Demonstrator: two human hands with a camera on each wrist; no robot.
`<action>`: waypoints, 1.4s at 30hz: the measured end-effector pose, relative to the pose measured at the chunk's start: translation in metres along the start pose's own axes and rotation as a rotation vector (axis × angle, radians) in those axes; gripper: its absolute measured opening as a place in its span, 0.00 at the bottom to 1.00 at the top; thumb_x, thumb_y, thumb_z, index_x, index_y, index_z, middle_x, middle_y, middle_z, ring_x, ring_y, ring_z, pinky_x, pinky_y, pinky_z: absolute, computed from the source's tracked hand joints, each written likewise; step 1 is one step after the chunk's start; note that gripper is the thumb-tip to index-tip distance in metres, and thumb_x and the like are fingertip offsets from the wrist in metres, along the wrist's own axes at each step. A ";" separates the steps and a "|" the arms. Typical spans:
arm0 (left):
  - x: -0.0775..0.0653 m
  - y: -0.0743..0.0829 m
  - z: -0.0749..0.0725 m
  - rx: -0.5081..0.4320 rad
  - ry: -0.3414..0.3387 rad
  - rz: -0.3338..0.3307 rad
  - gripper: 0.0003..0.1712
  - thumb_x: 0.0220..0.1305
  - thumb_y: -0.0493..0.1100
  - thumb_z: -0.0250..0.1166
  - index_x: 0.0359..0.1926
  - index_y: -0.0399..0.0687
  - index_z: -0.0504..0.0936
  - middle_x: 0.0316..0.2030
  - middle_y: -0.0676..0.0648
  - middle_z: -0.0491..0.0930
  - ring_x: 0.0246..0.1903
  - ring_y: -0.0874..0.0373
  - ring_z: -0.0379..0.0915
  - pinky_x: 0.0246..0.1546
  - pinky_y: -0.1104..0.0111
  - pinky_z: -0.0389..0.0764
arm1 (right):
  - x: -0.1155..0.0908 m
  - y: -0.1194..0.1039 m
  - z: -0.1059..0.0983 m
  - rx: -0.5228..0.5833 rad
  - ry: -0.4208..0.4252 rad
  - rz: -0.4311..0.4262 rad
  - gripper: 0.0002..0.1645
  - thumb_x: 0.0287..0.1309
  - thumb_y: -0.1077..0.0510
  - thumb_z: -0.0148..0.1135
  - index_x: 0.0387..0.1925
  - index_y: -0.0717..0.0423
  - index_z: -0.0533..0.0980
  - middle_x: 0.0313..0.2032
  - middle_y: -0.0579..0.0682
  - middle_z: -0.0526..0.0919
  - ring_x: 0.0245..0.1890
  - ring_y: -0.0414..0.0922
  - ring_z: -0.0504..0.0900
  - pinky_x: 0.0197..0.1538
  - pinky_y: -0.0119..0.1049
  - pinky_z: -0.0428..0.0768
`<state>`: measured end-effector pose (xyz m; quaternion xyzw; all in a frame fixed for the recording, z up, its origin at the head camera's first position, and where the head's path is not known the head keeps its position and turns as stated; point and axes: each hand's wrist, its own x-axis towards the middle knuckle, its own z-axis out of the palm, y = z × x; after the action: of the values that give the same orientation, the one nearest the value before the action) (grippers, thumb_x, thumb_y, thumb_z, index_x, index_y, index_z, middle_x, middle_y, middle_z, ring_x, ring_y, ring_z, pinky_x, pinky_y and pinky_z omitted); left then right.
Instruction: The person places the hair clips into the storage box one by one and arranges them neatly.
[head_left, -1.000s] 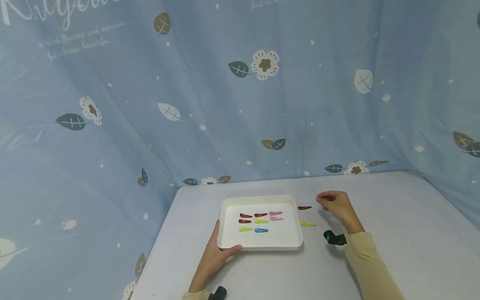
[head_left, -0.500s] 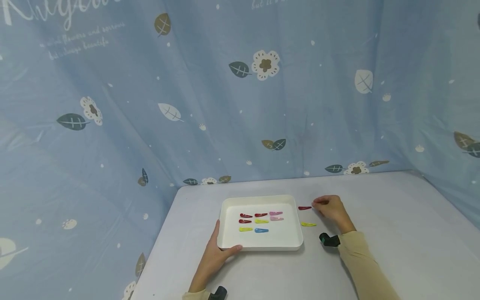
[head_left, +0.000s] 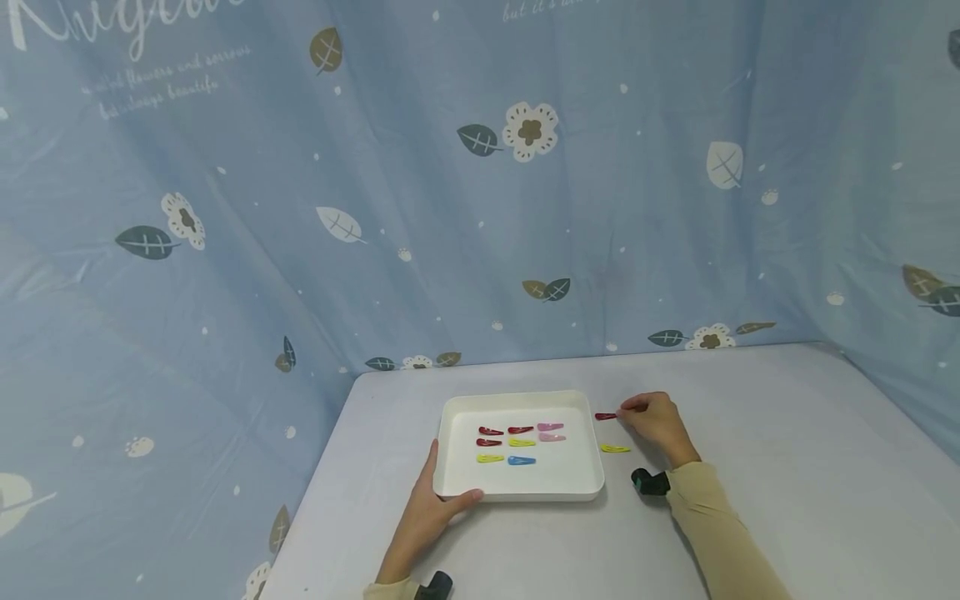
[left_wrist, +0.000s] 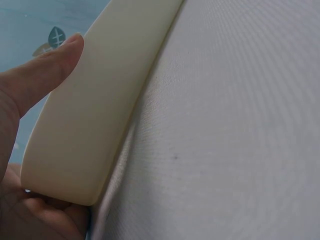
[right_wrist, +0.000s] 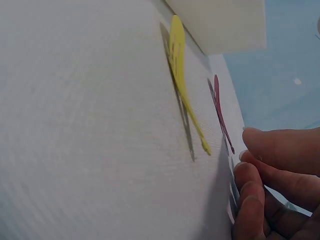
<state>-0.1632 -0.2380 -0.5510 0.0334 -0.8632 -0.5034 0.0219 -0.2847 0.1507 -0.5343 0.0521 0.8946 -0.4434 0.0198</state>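
Near the back of the table, my right hand (head_left: 657, 422) reaches to the right end of a dark red hair clip (head_left: 604, 416). In the right wrist view, its thumb and index fingertips stand slightly apart beside the clip's narrow end. A yellow hair clip (head_left: 615, 448) lies on the table nearer the front. My left hand (head_left: 422, 518) grips the front left corner of a white tray (head_left: 564, 481), thumb on the front wall and fingers round the side. Inside sit several hair clips: red ones (head_left: 489, 442), yellow ones (head_left: 490, 458), pink ones (head_left: 551, 437) and a blue one (head_left: 521, 461).
A white cloth covers the table (head_left: 540, 550). Behind and to the left hangs a blue curtain (head_left: 420, 167) printed with leaves and flowers. Each wrist carries a small black camera, one of them the right wrist camera (head_left: 649, 482).
My right hand has moved left and slightly down, bringing its fingertips to the end of the dark red hair clip. The left hand and the tray have stayed in place.
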 end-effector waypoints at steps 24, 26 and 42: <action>0.000 -0.001 0.003 0.031 -0.007 -0.022 0.75 0.48 0.61 0.82 0.84 0.45 0.43 0.83 0.39 0.50 0.81 0.35 0.47 0.75 0.32 0.56 | -0.003 0.002 0.006 -0.066 -0.014 -0.038 0.06 0.62 0.66 0.65 0.38 0.69 0.83 0.33 0.60 0.85 0.33 0.49 0.79 0.35 0.37 0.78; -0.001 -0.002 0.002 0.034 -0.009 -0.029 0.75 0.48 0.61 0.82 0.84 0.45 0.43 0.83 0.39 0.49 0.81 0.34 0.46 0.75 0.33 0.55 | -0.003 0.002 0.007 -0.076 -0.029 -0.033 0.07 0.63 0.66 0.64 0.38 0.69 0.83 0.33 0.59 0.83 0.33 0.49 0.78 0.34 0.37 0.77; 0.000 0.002 0.000 0.029 -0.002 -0.008 0.76 0.48 0.61 0.83 0.84 0.45 0.42 0.83 0.40 0.49 0.81 0.35 0.46 0.75 0.33 0.55 | 0.001 -0.006 -0.001 -0.081 -0.091 -0.020 0.10 0.69 0.64 0.58 0.41 0.69 0.80 0.38 0.62 0.84 0.36 0.51 0.79 0.36 0.39 0.80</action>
<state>-0.1634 -0.2369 -0.5495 0.0365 -0.8703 -0.4908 0.0183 -0.2864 0.1485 -0.5291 0.0220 0.9104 -0.4091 0.0581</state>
